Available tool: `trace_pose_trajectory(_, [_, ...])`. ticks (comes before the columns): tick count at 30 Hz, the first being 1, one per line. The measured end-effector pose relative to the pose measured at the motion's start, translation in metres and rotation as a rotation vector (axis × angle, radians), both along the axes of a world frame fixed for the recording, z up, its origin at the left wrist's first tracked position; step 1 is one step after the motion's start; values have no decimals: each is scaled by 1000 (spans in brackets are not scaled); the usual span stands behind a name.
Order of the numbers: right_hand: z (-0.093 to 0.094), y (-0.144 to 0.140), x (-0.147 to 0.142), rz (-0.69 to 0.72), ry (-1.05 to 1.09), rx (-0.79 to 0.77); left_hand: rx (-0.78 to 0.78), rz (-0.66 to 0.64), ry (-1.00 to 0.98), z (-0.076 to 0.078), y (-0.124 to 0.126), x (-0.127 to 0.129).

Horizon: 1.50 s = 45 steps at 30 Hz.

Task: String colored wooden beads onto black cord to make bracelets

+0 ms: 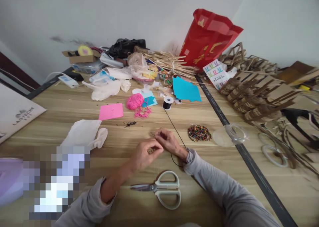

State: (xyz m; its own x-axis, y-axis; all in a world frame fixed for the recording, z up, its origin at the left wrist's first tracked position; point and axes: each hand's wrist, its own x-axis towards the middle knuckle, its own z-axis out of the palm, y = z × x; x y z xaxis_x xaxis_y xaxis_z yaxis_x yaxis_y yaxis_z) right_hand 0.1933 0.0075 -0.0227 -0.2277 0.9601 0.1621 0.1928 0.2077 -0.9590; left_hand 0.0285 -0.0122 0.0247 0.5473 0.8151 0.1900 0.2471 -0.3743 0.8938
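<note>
My left hand [146, 154] is closed in a pinch, its fingertips meeting my right hand. Small brownish beads [151, 151] show beneath its curled fingers; I cannot tell whether they lie in the palm or on the table. My right hand [168, 141] pinches what appears to be the thin end of a black cord [174, 126]. That cord runs from a black spool [167, 103], passes by my right wrist and loops back under the hand. Scissors [159, 188] with pale handles lie slightly open in front of me. Strings of multicoloured beads [199, 133] rest right of my hands.
Short black pieces [130, 124], a pink card [111, 111] and pink yarn [135, 101] lie beyond my hands. A clear coil [235, 134] is on the right, near woven baskets [249, 97]. Blue sheets [186, 88] and a red bag [209, 37] stand farther back.
</note>
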Motion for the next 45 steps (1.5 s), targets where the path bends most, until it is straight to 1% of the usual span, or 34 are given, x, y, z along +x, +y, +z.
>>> trace_pose_trajectory(1, [1,3,0,-42,75,-69,49,-70,28,3,-5,6])
trace_pose_trajectory(3, [5,9,-1,-59,208,-217,153,-186,112,8,-16,20])
trace_pose_trajectory(4, [8,12,-2,-79,265,-263,208,-237,158,9,-21,28])
trace_pose_trajectory(6, [14,17,-4,-94,364,-347,302,-301,250,11,-31,44])
trace_pose_trajectory(7, [17,19,-5,-95,407,-390,344,-309,290,11,-34,51])
trace_pose_trajectory(9, [22,23,-7,-88,489,-458,398,-279,381,10,-39,65])
trace_pose_trajectory(10, [23,24,-7,-82,521,-479,429,-268,424,9,-40,70])
trace_pose_trajectory(12, [24,27,-8,-73,557,-495,514,-294,477,9,-40,77])
trace_pose_trajectory(14, [23,30,-8,-77,556,-493,603,-326,431,10,-38,80])
trace_pose_trajectory(16, [22,32,-10,-84,540,-482,674,-374,333,13,-36,81])
trace_pose_trajectory(18, [19,34,-14,-83,515,-464,706,-427,252,17,-35,85])
trace_pose_trajectory(19, [18,36,-17,-82,496,-450,721,-432,232,19,-36,88])
trace_pose_trajectory(21, [17,38,-25,-85,449,-408,802,-560,251,22,-38,98])
trace_pose_trajectory(23, [18,42,-32,-103,397,-351,820,-606,293,23,-41,108])
trace_pose_trajectory(25, [23,46,-36,-128,357,-291,808,-647,300,25,-47,114])
trace_pose_trajectory(26, [28,47,-36,-139,341,-259,833,-655,315,26,-49,114])
trace_pose_trajectory(28, [40,50,-34,-158,324,-198,860,-679,286,27,-55,107])
trace_pose_trajectory(30, [53,51,-28,-171,326,-136,811,-661,214,26,-61,91])
trace_pose_trajectory(32, [65,49,-20,-191,405,-143,723,-657,172,21,-66,72])
trace_pose_trajectory(33, [69,47,-16,-174,464,-173,628,-652,163,18,-68,63])
trace_pose_trajectory(34, [73,45,-13,-138,532,-224,487,-635,135,14,-69,56])
trace_pose_trajectory(35, [76,43,-11,-104,603,-278,284,-555,90,9,-68,51])
trace_pose_trajectory(36, [78,41,-9,-73,671,-326,58,-410,51,4,-67,48])
trace_pose_trajectory(37, [80,39,-9,-50,729,-362,-173,-225,-9,0,-64,47])
trace_pose_trajectory(38, [82,36,-9,-27,774,-388,-407,-135,-97,-4,-60,48])
trace_pose_trajectory(39, [84,34,-10,-5,808,-408,-625,-86,-214,-7,-56,50])
trace_pose_trajectory(40, [87,31,-12,16,832,-423,-801,-60,-325,-10,-51,53])
trace_pose_trajectory(41, [90,29,-14,28,852,-436,-925,-63,-409,-11,-46,56])
trace_pose_trajectory(42, [93,26,-16,37,865,-446,-1011,-82,-451,-12,-42,60])
trace_pose_trajectory(43, [96,23,-19,44,874,-454,-1063,-106,-461,-13,-40,64])
trace_pose_trajectory(45, [102,17,-21,53,898,-471,-1118,-197,-434,-15,-38,71])
